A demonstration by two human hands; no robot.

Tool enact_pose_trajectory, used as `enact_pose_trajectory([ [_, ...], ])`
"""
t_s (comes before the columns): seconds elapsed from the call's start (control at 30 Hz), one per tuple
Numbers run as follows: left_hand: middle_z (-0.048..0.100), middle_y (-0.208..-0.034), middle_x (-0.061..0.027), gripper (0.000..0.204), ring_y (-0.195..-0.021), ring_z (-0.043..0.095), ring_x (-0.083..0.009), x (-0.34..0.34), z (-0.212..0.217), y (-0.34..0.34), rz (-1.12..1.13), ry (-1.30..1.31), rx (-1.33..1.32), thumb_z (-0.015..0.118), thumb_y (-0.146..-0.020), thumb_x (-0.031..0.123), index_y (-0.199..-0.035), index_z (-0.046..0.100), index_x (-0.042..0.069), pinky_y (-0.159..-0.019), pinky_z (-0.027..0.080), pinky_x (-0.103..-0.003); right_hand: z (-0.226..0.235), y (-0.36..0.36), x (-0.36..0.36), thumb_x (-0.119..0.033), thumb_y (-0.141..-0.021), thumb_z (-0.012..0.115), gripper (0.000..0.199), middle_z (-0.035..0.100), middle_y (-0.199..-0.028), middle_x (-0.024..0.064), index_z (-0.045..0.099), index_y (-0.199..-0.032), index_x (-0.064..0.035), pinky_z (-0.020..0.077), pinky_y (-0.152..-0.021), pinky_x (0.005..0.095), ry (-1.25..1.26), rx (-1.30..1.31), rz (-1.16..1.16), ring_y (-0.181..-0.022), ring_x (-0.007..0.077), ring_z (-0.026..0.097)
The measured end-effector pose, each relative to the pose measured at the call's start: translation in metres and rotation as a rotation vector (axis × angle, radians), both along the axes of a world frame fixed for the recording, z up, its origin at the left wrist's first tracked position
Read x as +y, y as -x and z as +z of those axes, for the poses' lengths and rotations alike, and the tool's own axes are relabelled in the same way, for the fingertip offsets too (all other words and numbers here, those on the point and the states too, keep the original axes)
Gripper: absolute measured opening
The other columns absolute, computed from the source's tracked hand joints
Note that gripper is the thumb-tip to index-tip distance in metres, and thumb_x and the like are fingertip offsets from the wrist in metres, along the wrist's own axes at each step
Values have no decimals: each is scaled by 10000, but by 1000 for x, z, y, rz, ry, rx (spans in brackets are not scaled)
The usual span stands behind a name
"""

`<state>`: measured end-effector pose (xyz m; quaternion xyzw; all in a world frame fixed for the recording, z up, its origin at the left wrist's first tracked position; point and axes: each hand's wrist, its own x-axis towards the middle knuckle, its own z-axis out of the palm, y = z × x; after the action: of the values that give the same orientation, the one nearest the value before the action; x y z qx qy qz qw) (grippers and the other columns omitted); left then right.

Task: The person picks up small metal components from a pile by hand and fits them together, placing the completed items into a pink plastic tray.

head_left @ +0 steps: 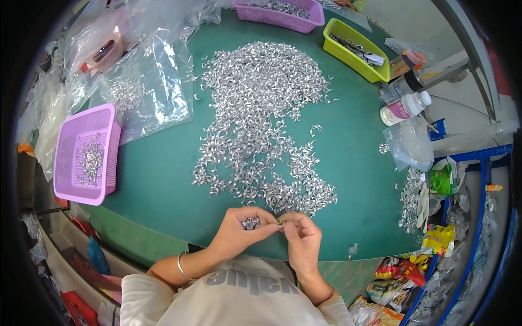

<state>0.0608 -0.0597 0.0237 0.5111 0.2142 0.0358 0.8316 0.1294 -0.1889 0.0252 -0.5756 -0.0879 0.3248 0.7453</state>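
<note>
A big heap of small curved silver metal pieces [261, 114] is spread over the green table [163, 174]. My left hand [236, 233] is cupped near the table's front edge and holds a small bunch of these pieces [250, 223] in its palm. My right hand [302, 239] touches the left fingertips and pinches a single small metal piece [281, 224] between thumb and forefinger. Both hands hover just in front of the heap's near edge. A silver bangle [181, 266] sits on my left wrist.
A purple basket [68, 179] with some metal pieces stands at the left. Clear plastic bags [147, 87] lie at the back left. A second purple basket [283, 20] and a yellow-green tray [348, 54] stand at the back. Bottles [405, 106] and more bags crowd the right edge.
</note>
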Motion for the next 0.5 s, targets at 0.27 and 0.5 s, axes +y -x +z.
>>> enact_pose_trajectory([
  [0.27,549,-686,21,110,-574,442,-17,-2,5,1,65,-78,16,627,-771,56,-866,642,3,-460,328,-156,6,-5,5,81,-643,653,178,566,-776,98,607,-808,31,404,-645,297,253,-909,-87,-730,226,502],
  [0.5,496,-646,31,141,-538,393,-13,-4,4,4,38,81,3,595,-802,55,-930,603,-3,-436,267,-161,4,-1,6,80,-642,652,163,562,-774,101,609,-795,44,404,-631,301,187,-765,-91,-728,224,497],
])
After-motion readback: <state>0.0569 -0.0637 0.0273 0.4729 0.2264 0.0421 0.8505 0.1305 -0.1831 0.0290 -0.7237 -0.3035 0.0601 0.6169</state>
